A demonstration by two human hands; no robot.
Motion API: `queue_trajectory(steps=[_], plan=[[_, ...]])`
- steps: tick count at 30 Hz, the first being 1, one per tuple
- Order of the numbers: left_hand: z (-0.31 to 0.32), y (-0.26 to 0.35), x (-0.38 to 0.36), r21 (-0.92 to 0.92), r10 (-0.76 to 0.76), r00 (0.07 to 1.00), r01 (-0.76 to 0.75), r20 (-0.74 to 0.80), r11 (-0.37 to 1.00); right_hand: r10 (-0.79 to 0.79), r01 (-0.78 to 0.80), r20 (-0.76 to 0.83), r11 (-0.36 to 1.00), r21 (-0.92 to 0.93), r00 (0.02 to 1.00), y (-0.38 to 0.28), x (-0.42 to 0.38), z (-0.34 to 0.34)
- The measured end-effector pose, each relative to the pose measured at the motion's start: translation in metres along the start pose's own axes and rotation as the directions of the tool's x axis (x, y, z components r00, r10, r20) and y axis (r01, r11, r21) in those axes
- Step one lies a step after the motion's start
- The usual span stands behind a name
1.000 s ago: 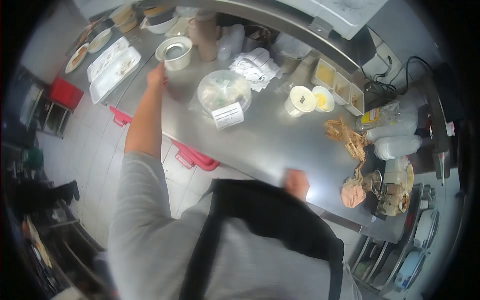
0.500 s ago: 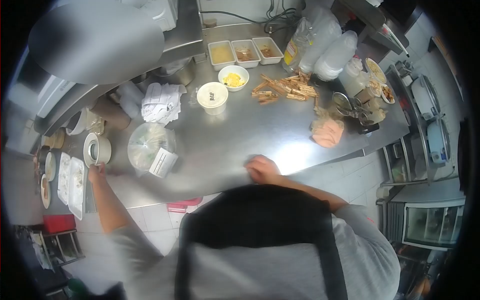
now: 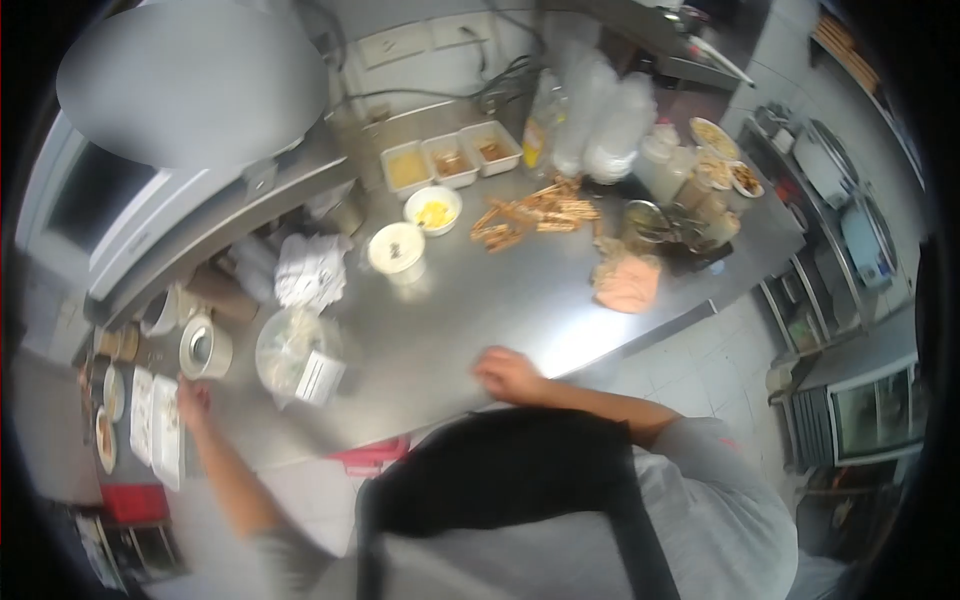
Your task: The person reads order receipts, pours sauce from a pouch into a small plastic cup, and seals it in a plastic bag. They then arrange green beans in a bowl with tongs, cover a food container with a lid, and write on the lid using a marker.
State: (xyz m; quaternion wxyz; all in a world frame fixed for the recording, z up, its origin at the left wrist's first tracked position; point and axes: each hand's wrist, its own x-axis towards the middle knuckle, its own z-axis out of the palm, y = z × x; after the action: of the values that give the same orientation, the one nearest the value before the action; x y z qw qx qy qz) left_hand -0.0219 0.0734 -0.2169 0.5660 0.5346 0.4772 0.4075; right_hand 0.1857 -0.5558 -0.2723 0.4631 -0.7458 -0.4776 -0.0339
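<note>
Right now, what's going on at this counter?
A person in a grey top and dark apron leans over a steel counter. The left hand reaches out beside a round white container and a bagged food tub. The right hand rests on the counter's near edge, holding nothing.

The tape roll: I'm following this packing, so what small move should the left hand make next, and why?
Probably close the left hand on the tape roll. The hand lies on the counter just below the roll, not gripping it, and the bagged container stands right beside it. The right hand rests on the counter edge, holding nothing.
</note>
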Motion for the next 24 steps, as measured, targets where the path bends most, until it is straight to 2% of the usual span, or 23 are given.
queue_trajectory(steps=[1, 2, 4, 5, 6, 8, 9, 11, 12, 14, 15, 16, 17, 18, 20, 22, 24], plan=[[0.007, 0.024, -0.029, 0.105, 0.143, 0.988, -0.137, -0.053, 0.985, -0.01, 0.01, -0.016, 0.999, 0.032, 1.0, -0.003, 0.003, -0.005], [0.007, 0.039, -0.045, 0.058, 0.194, 0.981, -0.192, -0.02, 0.98, 0.047, -0.048, 0.025, 0.996, 0.072, 0.999, -0.004, 0.003, -0.011], [-0.011, 0.062, -0.052, 0.056, 0.262, 0.943, -0.278, 0.204, 0.959, 0.142, -0.159, 0.112, 0.975, 0.157, 0.983, -0.002, 0.005, -0.023], [-0.011, 0.074, -0.069, 0.184, 0.481, 0.831, -0.538, 0.28, 0.823, 0.195, -0.201, 0.062, 0.971, 0.132, 0.979, -0.004, 0.006, -0.034], [-0.008, 0.089, -0.096, 0.281, 0.65, 0.661, -0.749, 0.374, 0.6, 0.222, -0.219, -0.013, 0.969, 0.112, 0.975, -0.009, 0.01, -0.051], [-0.008, 0.124, -0.149, 0.314, 0.466, 0.808, -0.575, 0.359, 0.755, 0.262, -0.253, -0.153, 0.964, 0.077, 0.953, -0.022, 0.019, -0.1], [-0.017, 0.127, -0.147, 0.336, 0.506, 0.777, -0.622, 0.374, 0.707, 0.21, -0.206, -0.253, 0.978, 0.039, 0.945, -0.02, 0.023, -0.126], [-0.027, 0.14, -0.162, 0.368, 0.572, 0.693, -0.719, 0.438, 0.589, 0.024, -0.101, -0.434, 0.983, -0.155, 0.901, -0.02, 0.029, -0.196], [-0.034, 0.145, -0.168, 0.396, 0.546, 0.688, -0.724, 0.478, 0.565, -0.15, -0.047, -0.496, 0.931, -0.362, 0.855, -0.018, 0.032, -0.237], [-0.049, 0.156, -0.185, 0.459, 0.487, 0.684, -0.728, 0.544, 0.509, -0.2, -0.143, -0.567, 0.852, -0.503, 0.799, -0.018, 0.032, -0.322], [-0.04, 0.167, -0.213, 0.451, 0.465, 0.689, -0.72, 0.556, 0.528, -0.195, -0.228, -0.596, 0.797, -0.559, 0.779, -0.017, 0.031, -0.36], [-0.029, 0.178, -0.244, 0.46, 0.437, 0.694, -0.712, 0.572, 0.53, -0.239, -0.267, -0.661, 0.778, -0.568, 0.712, -0.001, 0.03, -0.395], [-0.017, 0.187, -0.276, 0.471, 0.408, 0.701, -0.703, 0.584, 0.533, -0.123, -0.337, -0.701, 0.81, -0.48, 0.703, 0.009, 0.028, -0.428], [-0.004, 0.197, -0.308, 0.484, 0.376, 0.709, -0.692, 0.597, 0.536, -0.135, -0.369, -0.698, 0.771, -0.52, 0.703, 0.028, 0.025, -0.462], [0.03, 0.215, -0.358, 0.566, 0.285, 0.727, -0.673, 0.625, 0.477, -0.028, -0.439, -0.729, 0.782, -0.442, 0.684, 0.059, 0.021, -0.512], [0.057, 0.227, -0.397, 0.634, 0.204, 0.755, -0.64, 0.623, 0.434, -0.029, -0.415, -0.737, 0.811, -0.412, 0.675, 0.093, 0.02, -0.547], [0.094, 0.233, -0.437, 0.642, 0.26, 0.766, -0.638, 0.588, 0.426, 0.028, -0.459, -0.706, 0.778, -0.429, 0.707, 0.115, 0.024, -0.573]])
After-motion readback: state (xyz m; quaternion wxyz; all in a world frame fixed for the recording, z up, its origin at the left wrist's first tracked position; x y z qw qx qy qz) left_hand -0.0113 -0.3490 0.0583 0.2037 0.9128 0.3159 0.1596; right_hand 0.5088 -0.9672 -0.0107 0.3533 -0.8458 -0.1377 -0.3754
